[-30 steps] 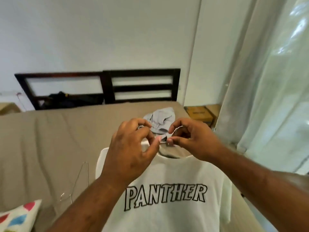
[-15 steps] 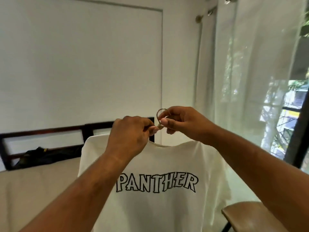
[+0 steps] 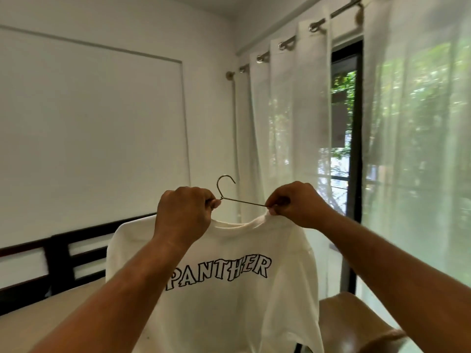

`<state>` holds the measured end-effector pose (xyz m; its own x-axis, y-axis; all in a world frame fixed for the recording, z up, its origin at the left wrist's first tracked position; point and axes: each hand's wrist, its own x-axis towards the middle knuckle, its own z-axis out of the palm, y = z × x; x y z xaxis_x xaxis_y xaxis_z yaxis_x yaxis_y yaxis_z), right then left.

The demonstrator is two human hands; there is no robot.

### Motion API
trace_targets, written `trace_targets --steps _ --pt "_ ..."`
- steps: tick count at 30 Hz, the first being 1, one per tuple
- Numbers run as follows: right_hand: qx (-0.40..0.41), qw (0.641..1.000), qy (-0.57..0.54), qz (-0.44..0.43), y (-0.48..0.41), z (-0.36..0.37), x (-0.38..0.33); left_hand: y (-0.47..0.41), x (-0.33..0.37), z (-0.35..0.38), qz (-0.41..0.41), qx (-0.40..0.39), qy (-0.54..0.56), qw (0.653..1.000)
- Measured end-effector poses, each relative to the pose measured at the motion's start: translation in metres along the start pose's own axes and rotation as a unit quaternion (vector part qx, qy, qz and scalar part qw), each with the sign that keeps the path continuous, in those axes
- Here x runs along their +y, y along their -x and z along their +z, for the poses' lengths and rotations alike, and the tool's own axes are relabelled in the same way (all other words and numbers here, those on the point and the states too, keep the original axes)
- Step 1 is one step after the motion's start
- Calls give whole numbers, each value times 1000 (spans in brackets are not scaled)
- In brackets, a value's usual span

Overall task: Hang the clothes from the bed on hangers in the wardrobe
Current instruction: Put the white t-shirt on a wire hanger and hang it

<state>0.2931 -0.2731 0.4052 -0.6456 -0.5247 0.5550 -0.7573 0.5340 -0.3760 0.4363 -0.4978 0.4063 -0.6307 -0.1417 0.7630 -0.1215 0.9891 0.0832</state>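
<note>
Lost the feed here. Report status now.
Left hand grip shut on thin metal wire hanger. Right hand pinching hanger and white PANTHER T-shirt collar. Wardrobe not in view.

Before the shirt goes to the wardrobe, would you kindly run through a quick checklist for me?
1. Left hand grips the hanger at its neck: ok.
2. Right hand pinches the wire arm and collar: ok.
3. Hook free above the hands: ok.
4. T-shirt fully seated on the hanger: not ok, right wire arm exposed outside the collar.
5. Left shoulder seated: cannot tell, hidden by the hand.
6. Wardrobe rail reachable: cannot tell, not in view.
</note>
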Motion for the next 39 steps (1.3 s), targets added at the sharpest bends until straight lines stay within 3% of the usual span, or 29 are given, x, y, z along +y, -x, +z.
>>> trace_targets --steps 4,9,13,18,21,23,26,29,32,35,39 --pt "165 984 -60 12 38 -3 -16 3 10 -4 43 5 -13 999" --pt "276 945 -164 66 78 -36 -26 8 28 1 71 -29 19 997" --pt "370 920 -113 63 119 -44 -35 9 65 11 94 -40 94 990" --pt "322 945 11 -51 171 -45 -28 9 125 29 160 -5 154 975" --pt "276 957 55 -66 191 -76 -7 2 161 43 193 30 208 958" --pt "309 942 113 -63 202 -105 12 -6 182 53 212 47 235 947" --pt "322 926 197 31 216 -156 49 -17 223 64 244 68 277 927" --pt "204 941 185 195 228 -202 86 -22 269 69 257 78 320 909" --pt "145 940 174 256 251 -237 121 -27 320 77 248 63 351 901" --pt "200 930 167 260 277 -265 148 -37 372 83 265 30 387 882" --pt "279 903 192 266 311 -312 176 -56 444 85 329 -105 377 860"
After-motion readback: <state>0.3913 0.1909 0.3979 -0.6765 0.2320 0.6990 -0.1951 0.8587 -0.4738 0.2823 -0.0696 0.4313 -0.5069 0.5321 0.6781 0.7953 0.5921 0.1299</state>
